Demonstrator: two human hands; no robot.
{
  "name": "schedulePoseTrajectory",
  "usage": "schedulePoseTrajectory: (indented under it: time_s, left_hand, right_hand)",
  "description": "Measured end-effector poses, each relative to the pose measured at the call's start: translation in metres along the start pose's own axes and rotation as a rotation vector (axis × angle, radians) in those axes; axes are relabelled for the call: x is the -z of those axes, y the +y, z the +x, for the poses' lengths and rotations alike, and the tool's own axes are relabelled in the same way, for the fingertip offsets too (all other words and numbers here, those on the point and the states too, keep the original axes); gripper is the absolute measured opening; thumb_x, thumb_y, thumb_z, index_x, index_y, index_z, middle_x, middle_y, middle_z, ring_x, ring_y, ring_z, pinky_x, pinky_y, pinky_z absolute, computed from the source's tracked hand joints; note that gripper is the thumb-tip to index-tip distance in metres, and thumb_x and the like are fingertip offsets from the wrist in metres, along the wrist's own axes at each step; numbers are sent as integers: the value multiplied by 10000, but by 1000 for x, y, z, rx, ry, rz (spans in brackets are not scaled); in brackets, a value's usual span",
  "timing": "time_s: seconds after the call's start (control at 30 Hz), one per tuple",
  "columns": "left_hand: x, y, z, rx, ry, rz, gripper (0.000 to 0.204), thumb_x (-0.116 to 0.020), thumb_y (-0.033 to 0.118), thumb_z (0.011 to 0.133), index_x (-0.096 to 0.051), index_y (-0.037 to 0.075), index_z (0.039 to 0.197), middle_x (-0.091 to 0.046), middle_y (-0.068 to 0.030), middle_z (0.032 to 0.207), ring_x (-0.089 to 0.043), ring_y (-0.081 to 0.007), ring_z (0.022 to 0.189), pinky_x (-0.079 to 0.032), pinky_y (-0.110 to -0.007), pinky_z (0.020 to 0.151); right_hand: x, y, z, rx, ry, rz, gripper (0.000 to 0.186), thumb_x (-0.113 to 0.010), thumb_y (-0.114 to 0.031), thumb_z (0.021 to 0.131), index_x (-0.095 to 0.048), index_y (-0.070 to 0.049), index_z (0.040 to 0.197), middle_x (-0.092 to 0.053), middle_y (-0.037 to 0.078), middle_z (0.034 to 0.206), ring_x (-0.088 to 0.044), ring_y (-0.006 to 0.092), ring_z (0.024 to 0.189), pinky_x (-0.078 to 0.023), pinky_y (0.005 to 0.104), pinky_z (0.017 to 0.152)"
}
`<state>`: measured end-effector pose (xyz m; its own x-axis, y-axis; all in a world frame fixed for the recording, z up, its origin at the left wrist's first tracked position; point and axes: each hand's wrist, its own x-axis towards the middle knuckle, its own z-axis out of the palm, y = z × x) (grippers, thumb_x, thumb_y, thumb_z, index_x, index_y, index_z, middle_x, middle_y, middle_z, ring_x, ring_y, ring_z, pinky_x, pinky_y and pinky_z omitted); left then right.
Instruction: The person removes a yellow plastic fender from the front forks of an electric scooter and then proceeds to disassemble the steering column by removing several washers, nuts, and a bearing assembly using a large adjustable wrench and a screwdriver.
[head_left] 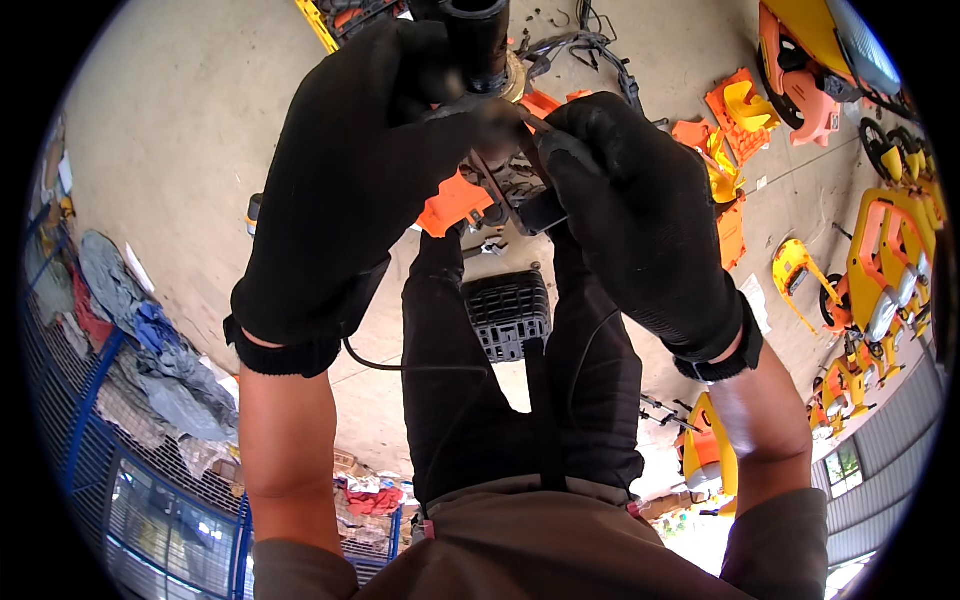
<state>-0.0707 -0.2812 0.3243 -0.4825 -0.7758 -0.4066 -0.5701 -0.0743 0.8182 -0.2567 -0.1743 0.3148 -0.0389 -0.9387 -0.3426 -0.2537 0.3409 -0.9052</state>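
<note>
Head view. Left hand (345, 190) in a black glove, at about 11 o'clock from picture centre; grip curled shut over a dark cylindrical part (478, 40) and the small dark piece just below it. Right hand (630, 210), also gloved in black, at about 1 o'clock; fingertips pressed together on a thin rod-like bit and a small black block (540, 212) between the two hands. Work held up close to the camera, above the knees, with orange plastic (455, 200) behind it.

Risks, as a judgement: thick gloves dulling the feel, so a small piece liable to slip out and drop to the concrete floor (190, 110), among the scattered orange and yellow parts (740, 110) at 2 o'clock, where hard to find again. Pinch between the two hands also likely if the rod springs or twists. Thin black cable (400, 367) trailing by the left wrist, apt to snag.

Hard to make out: the joint itself, hidden behind the knuckles; top of the cylinder cut off by the frame edge; exact kind of the held piece, blurred. Black ribbed pedal-like block (508, 315) between the legs, partly covered.
</note>
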Motion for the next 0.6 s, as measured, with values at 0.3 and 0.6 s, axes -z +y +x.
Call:
schedulePoseTrajectory:
  time_s: [0.3,0.6]
  left_hand:
    - [1,13,1,39,6,131,307,-684,64,884,-672,26,1188,-710,-32,876,-598,-74,700,-473,-230,618]
    - [15,17,9,-165,-91,415,259,-737,97,884,-705,34,1133,-727,-71,865,-664,-134,703,-532,-266,651]
  right_hand:
    - [-14,15,-1,45,102,248,120,-605,-122,979,-594,-4,960,-616,110,652,-665,198,594,-489,319,565]
    - [-5,20,-1,136,48,85,162,-571,-84,1010,-616,64,1059,-600,35,800,-594,55,704,-466,239,636]
